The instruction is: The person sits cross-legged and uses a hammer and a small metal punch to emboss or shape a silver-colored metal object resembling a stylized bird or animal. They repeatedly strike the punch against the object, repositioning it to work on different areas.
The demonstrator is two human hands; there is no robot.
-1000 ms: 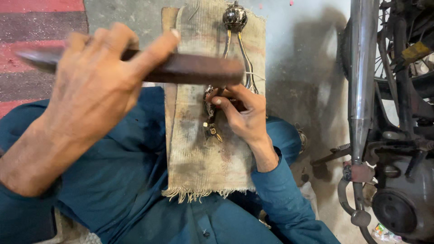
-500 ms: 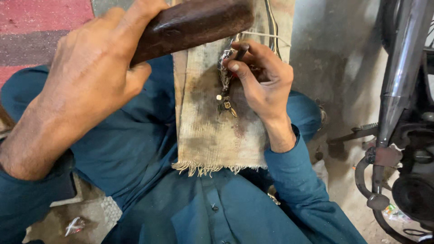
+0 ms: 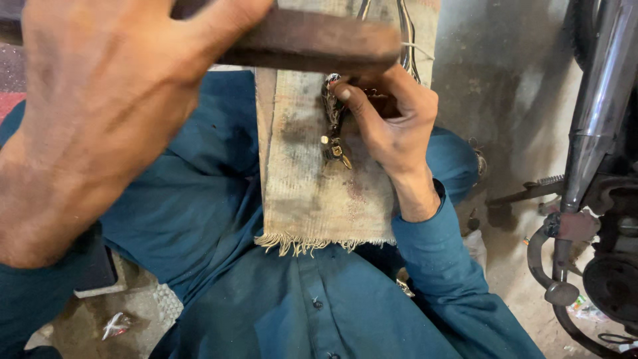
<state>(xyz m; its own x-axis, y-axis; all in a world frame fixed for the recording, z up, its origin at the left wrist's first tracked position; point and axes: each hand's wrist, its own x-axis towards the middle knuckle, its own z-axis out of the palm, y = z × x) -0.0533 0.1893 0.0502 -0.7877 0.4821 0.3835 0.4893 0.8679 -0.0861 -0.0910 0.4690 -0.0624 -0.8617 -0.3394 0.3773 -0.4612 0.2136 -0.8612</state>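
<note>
Brown, worn wood fills the top of my view: a thick wooden handle (image 3: 299, 41) lies across the frame, and my left hand (image 3: 100, 113) is wrapped around it, fingers and thumb closed tight over the near part. The handle's free end sticks out to the right, right above the small metal part (image 3: 332, 126) that I work on.

That metal part lies on a strip of frayed burlap cloth (image 3: 312, 199) spread over my lap. It is a dark, greasy piece with small brass-coloured bits at its lower end. My right hand (image 3: 392, 126) sits just to the right of it, on the cloth, fingers curled, with the thumb and fingertips pressed against the part's upper end, pinching it in place. Thin wires (image 3: 405, 26) run up the cloth from the part and pass behind the handle.

I see no packages, labels or signs near the cloth. To the right of the cloth stands a motorcycle (image 3: 598, 199), with its chrome exhaust pipe (image 3: 598, 100) running down towards a footrest, well apart from my hands.
</note>
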